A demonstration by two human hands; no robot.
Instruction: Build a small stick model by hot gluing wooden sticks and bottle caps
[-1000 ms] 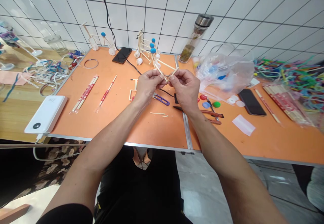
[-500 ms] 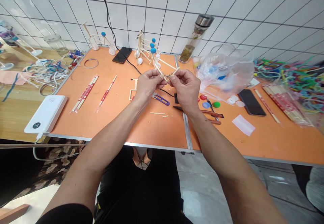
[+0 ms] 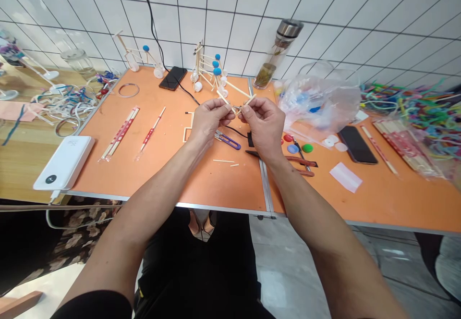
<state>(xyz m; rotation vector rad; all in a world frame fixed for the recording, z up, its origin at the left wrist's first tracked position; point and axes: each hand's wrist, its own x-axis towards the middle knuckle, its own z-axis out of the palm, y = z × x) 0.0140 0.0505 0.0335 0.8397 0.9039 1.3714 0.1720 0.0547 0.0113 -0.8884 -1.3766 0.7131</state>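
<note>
The bamboo-stick frame (image 3: 248, 100) is held in the air between your hands, above the orange counter (image 3: 201, 184). Your left hand (image 3: 209, 119) and right hand (image 3: 264, 127) are both clamped on it, fingertips pinched close together, over the purple thread snips (image 3: 227, 141). They hide where the sticks meet, so that joint is hard to make out.

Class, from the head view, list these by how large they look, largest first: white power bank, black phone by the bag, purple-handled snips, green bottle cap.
White power bank, black phone, purple-handled snips, green bottle cap. Camera nearness makes power bank over phone unsure.
</note>
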